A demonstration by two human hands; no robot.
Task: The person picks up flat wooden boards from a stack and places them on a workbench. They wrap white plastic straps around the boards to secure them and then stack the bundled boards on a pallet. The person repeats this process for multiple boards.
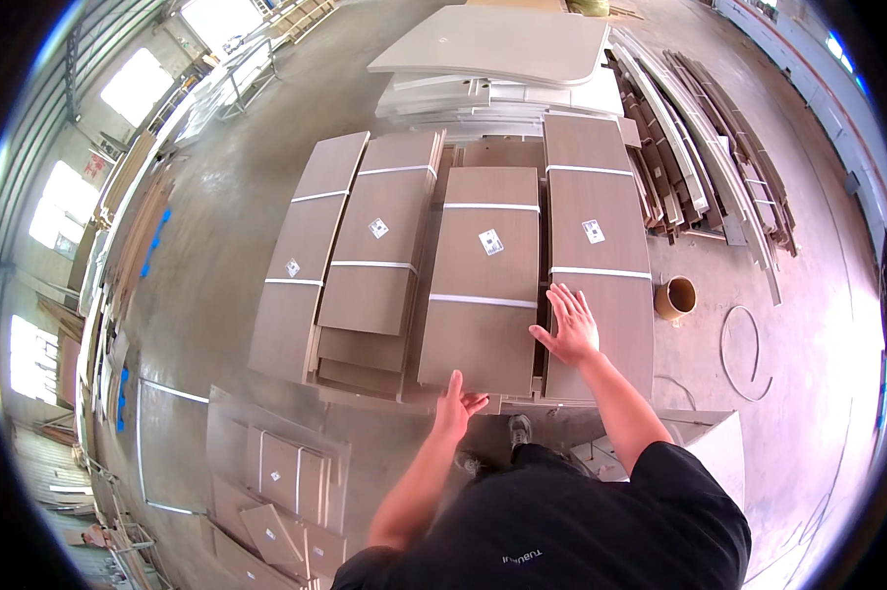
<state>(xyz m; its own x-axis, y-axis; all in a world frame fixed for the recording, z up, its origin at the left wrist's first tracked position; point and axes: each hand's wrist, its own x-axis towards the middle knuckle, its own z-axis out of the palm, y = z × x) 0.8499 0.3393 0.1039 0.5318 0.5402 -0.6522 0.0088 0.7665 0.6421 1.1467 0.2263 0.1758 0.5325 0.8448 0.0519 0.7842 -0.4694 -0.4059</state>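
Note:
In front of me stand several strapped stacks of brown-grey boards, each bound with white straps and bearing a small white label. Nearest my hands is the third stack from the left, the board bundle (481, 339). My left hand (454, 405) is at its near edge, thumb apart from the fingers; whether it touches the boards I cannot tell. My right hand (571, 326), fingers spread, is at the narrow gap between that bundle and the right-hand board bundle (605, 334). Neither hand grips anything. Left of them lie a second bundle (370, 295) and the outermost bundle (284, 324).
Pale panels (502, 44) are stacked beyond the bundles. Long strips (728, 167) lie at the far right, near a brown tube-like container (675, 298) and a loop of hose or band (724, 354). More strapped boards (291, 472) lie at the lower left.

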